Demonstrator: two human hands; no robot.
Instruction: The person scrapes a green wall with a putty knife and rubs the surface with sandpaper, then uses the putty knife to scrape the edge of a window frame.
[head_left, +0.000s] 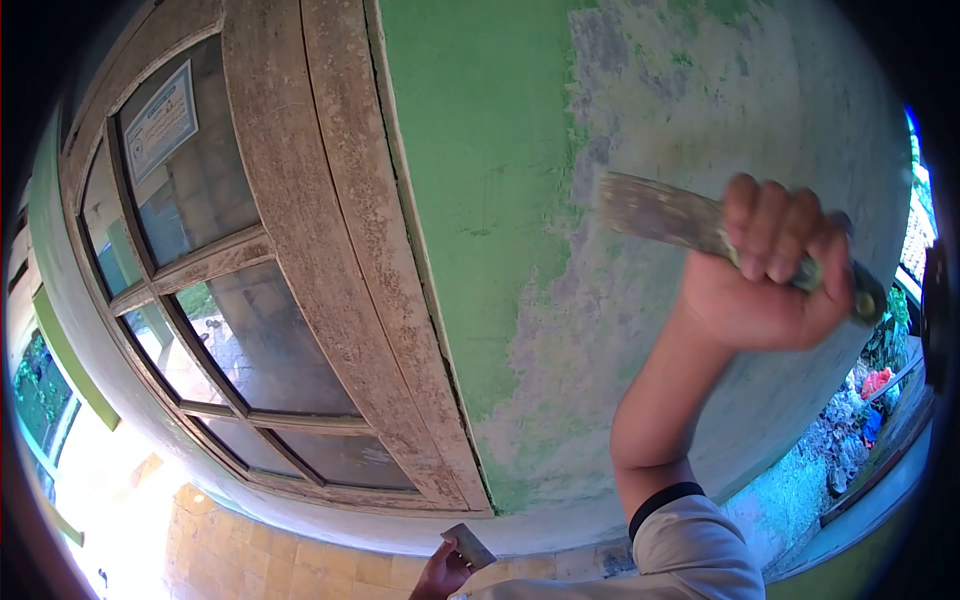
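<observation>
My right hand (775,265) is raised in front of the wall, its fingers wrapped round the handle of a flat, worn scraper (665,212). The scraper's broad blade points left, over the border between green paint and bare patches on the wall (480,200). Low in the view, my left hand (445,573) grips a small grey flat block (468,546), with the thumb on its face.
A weathered wooden window frame (330,200) with glass panes and a paper notice (162,122) stands to the left. Yellowish floor tiles (260,550) lie below. Piled debris (850,430) and foliage show at the far right.
</observation>
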